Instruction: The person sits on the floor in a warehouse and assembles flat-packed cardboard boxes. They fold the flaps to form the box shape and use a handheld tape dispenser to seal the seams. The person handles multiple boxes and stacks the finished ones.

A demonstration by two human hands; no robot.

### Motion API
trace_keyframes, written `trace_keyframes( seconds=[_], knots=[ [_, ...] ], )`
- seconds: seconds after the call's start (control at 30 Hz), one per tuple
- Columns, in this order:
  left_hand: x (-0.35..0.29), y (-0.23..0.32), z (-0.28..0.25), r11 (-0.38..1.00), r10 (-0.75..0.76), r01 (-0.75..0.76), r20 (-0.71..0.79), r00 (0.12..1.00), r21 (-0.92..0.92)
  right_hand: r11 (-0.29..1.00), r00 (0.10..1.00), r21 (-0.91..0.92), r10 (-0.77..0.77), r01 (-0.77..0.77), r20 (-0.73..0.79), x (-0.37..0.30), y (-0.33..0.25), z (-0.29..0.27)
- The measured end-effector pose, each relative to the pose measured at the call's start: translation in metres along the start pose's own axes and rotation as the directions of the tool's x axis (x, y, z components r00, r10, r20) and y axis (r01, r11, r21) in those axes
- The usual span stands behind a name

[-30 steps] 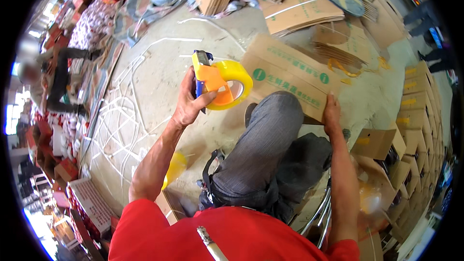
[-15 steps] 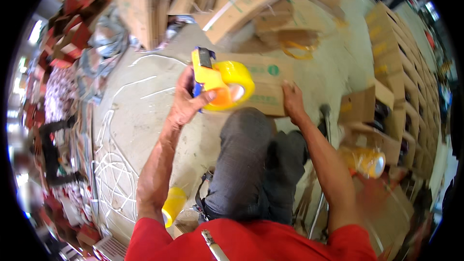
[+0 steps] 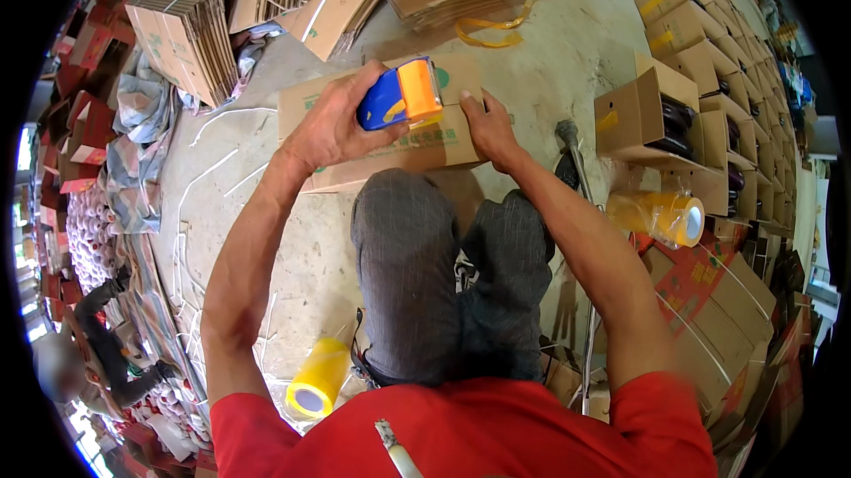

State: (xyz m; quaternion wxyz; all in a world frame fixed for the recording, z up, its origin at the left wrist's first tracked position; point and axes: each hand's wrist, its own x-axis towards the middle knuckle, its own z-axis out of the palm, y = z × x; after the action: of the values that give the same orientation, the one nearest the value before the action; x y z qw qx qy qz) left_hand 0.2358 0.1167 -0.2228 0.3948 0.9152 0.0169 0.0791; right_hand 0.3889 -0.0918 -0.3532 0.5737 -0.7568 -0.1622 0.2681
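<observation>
My left hand (image 3: 332,125) grips a tape dispenser (image 3: 387,104) with a blue body and an orange-yellow front. The dispenser is over the top seam of a brown cardboard box (image 3: 403,159) lying in front of my knees; whether it presses on the box I cannot tell. Its tape roll is mostly hidden beneath it. At the box's right end my right hand (image 3: 490,131) closes on the edge, thumb and forefinger on the top near the seam.
Flat cardboard bundles (image 3: 182,39) stand at the far left. Packed open boxes (image 3: 654,115) are stacked at right. Wrapped yellow tape rolls (image 3: 660,217) lie to the right, another tape roll (image 3: 319,376) by my left side. A metal pole (image 3: 585,186) stands by my right leg. White strapping litters the left floor.
My left hand has turned the dispenser over, so its blue side shows and the yellow roll is hidden. My right hand stays at the box's right end. The whole view has shifted.
</observation>
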Motion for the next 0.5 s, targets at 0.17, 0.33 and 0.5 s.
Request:
trace_keyframes(
  seconds=[0.17, 0.33, 0.5],
  knots=[
    [0.017, 0.007, -0.005, 0.996, -0.001, -0.005, 0.067, 0.998, 0.086, 0.992, 0.996, -0.104, -0.080, 0.076, -0.031, 0.009, 0.013, -0.003],
    [0.014, -0.003, -0.002, 0.997, 0.051, -0.053, 0.045, 0.998, 0.051, 0.721, 0.742, -0.558, -0.620, 0.411, -0.255, 0.005, -0.031, -0.007],
    [0.011, 0.003, -0.006, 0.992, 0.030, -0.037, 0.054, 0.998, 0.121, 0.934, 0.933, -0.020, -0.357, 0.356, -0.052, -0.017, -0.085, 0.003]
  ],
)
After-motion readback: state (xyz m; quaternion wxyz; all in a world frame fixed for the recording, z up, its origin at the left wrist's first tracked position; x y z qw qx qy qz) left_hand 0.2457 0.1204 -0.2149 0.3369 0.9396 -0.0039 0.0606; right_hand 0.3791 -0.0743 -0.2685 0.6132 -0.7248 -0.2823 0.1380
